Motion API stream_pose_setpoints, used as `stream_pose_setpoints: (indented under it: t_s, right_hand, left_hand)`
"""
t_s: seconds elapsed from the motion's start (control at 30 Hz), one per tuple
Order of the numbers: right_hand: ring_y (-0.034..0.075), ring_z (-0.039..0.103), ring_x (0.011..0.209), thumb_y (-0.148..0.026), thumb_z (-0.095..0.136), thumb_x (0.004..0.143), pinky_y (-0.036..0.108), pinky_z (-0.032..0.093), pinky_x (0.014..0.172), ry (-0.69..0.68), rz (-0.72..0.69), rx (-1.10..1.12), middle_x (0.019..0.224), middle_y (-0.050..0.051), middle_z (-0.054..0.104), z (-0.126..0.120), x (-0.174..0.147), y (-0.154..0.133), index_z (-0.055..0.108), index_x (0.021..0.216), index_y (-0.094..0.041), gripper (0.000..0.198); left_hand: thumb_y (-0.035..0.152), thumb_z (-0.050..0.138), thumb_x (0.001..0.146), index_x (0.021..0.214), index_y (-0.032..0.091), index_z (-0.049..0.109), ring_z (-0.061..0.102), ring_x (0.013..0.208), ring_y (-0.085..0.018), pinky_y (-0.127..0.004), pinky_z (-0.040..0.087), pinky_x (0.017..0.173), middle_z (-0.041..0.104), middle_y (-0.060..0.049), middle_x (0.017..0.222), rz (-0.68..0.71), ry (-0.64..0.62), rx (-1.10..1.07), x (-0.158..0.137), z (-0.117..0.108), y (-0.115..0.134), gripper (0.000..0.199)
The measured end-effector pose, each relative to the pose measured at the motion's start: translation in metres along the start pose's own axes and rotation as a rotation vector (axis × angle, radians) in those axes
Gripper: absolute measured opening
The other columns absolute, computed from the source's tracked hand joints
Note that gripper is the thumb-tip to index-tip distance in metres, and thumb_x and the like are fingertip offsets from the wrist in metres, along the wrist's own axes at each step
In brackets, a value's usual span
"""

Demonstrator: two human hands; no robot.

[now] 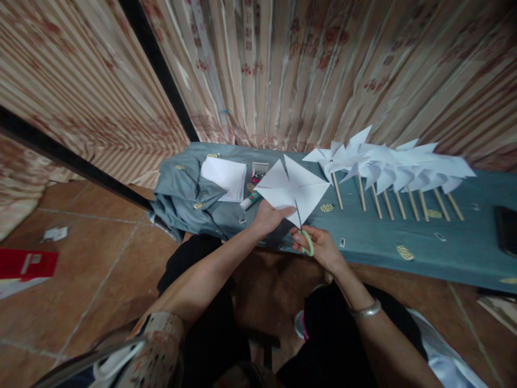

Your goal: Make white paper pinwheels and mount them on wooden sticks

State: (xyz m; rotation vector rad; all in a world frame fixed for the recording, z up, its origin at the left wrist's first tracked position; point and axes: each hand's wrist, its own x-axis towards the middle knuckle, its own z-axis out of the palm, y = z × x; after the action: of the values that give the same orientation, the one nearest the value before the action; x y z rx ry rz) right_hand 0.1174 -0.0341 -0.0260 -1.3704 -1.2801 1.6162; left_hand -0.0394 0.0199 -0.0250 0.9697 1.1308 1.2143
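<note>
My left hand [271,216] grips a square sheet of white paper [309,186] by its lower left side, thumb on top. Slits run into the sheet from its corners toward the middle. In my right hand [323,245] are scissors [309,243] with pale green handles. Their blades meet the paper at its near corner, along a slit; how far they are apart cannot be made out. Just left of the sheet lie a glue stick [250,200] and a small open box [259,171] of small metal pieces.
A stack of white paper [226,175] lies on the left of the cloth-covered table [363,237]. Several white paper pinwheels [404,167] on wooden sticks line the right side. A dark phone-like object [505,230] sits at the right edge. A curtain [258,70] hangs behind.
</note>
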Motion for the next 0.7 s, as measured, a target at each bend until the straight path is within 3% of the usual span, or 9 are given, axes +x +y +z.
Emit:
stream_pose_setpoints:
  t_s: [0.17,0.4,0.7]
  right_hand:
    - [0.012,0.055,0.052,-0.061,0.081,0.056,0.026,0.045,0.051,-0.001,-0.002,-0.012,0.059,0.001,0.065,-0.002,-0.0002,-0.0011,0.067,0.073,-0.018,0.048]
    - [0.011,0.052,0.05,-0.061,0.084,0.051,0.026,0.044,0.05,0.032,0.024,0.016,0.056,0.0,0.063,-0.0001,0.0003,-0.0009,0.067,0.069,-0.018,0.05]
    - [0.011,0.054,0.052,-0.061,0.083,0.053,0.025,0.045,0.051,0.029,0.014,0.007,0.057,0.0,0.064,0.0003,0.001,0.0012,0.068,0.073,-0.017,0.05]
  left_hand:
    - [0.021,0.079,0.057,0.074,0.017,0.061,0.055,0.063,-0.013,-0.025,0.046,0.063,0.064,0.0,0.072,0.038,-0.051,-0.022,-0.0038,0.0005,-0.0008,0.026]
    - [0.023,0.079,0.054,0.075,0.017,0.06,0.055,0.064,-0.013,-0.026,0.045,0.064,0.064,0.0,0.073,0.001,-0.04,-0.033,-0.0041,0.002,-0.0014,0.029]
    - [0.021,0.08,0.053,0.074,0.016,0.06,0.053,0.064,-0.012,-0.025,0.044,0.063,0.062,0.001,0.072,0.005,-0.039,-0.056,-0.004,0.0023,-0.0007,0.029]
